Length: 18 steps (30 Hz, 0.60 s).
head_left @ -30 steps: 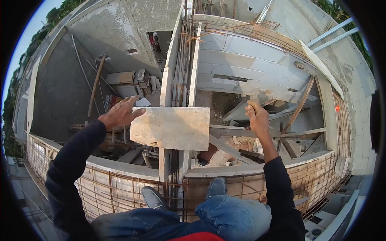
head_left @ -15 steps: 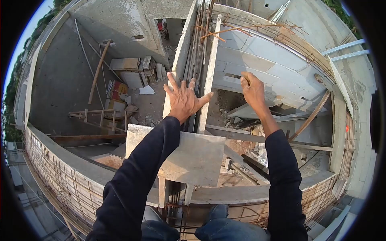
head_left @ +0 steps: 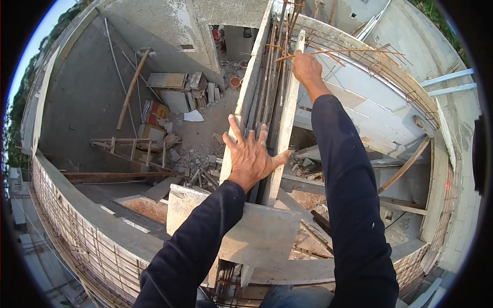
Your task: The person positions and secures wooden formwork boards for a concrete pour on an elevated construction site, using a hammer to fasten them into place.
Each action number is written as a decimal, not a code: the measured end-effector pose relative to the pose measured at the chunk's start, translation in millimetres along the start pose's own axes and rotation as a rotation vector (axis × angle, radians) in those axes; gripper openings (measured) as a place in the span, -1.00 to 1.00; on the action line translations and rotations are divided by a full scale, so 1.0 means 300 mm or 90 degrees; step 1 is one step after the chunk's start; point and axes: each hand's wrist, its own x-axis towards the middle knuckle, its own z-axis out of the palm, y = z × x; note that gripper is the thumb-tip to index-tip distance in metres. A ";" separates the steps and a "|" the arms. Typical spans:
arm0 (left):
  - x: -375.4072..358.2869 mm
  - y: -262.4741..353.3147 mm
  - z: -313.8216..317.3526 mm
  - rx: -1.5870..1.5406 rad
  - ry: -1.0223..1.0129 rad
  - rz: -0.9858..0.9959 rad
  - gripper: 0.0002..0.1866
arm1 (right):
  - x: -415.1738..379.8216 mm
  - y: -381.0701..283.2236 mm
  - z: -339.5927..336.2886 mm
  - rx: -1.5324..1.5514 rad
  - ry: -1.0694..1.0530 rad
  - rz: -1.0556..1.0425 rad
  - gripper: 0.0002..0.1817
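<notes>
My left hand lies with its fingers spread across two long boards, fingertips on the left board and thumb on the right board. Between the boards runs a bundle of rusty steel bars. Farther out, my right hand is closed at the far part of the right board, beside a thin rusty rod lying crosswise. What its fingers hold, if anything, is hidden. A flat pale panel sits across the boards' near end, below my left forearm.
Drops into rooms lie on both sides of the boards. Stacked slabs and rubble cover the left floor. A curved wall top with a rebar grid bounds the near left. A wooden prop leans at right.
My right hand has reached forward and left, from above the right-hand room to the right board beside the rusty rod. My left hand stays spread on the boards. The view has shifted.
</notes>
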 end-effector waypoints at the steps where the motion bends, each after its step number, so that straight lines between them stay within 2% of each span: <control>1: 0.002 0.000 -0.001 0.006 -0.003 0.003 0.09 | 0.004 0.004 -0.006 0.001 0.002 0.003 -0.72; 3: 0.006 -0.001 0.000 0.005 -0.005 0.003 0.08 | 0.008 0.023 -0.022 -0.026 0.038 -0.070 -0.74; 4: 0.003 0.001 -0.005 0.004 -0.010 -0.001 0.08 | 0.007 0.030 -0.043 -0.029 0.037 -0.065 -0.74; 7: 0.000 0.013 -0.029 0.023 -0.037 -0.008 0.04 | -0.016 0.102 -0.126 -0.166 0.091 -0.242 -0.74; 10: 0.005 0.026 -0.037 0.036 -0.067 -0.022 0.02 | -0.058 0.202 -0.183 -0.208 0.178 -0.325 -0.82; 11: 0.005 0.028 -0.042 0.021 -0.070 -0.025 0.01 | -0.070 0.232 -0.220 -0.216 0.177 -0.318 -0.82; 15: 0.000 0.028 -0.035 0.031 -0.073 -0.013 0.01 | -0.117 0.362 -0.528 -0.109 0.439 -0.254 -0.80; 18: 0.003 0.029 -0.044 0.023 -0.075 -0.016 0.02 | -0.232 0.489 -0.754 -0.176 0.435 -0.096 -0.77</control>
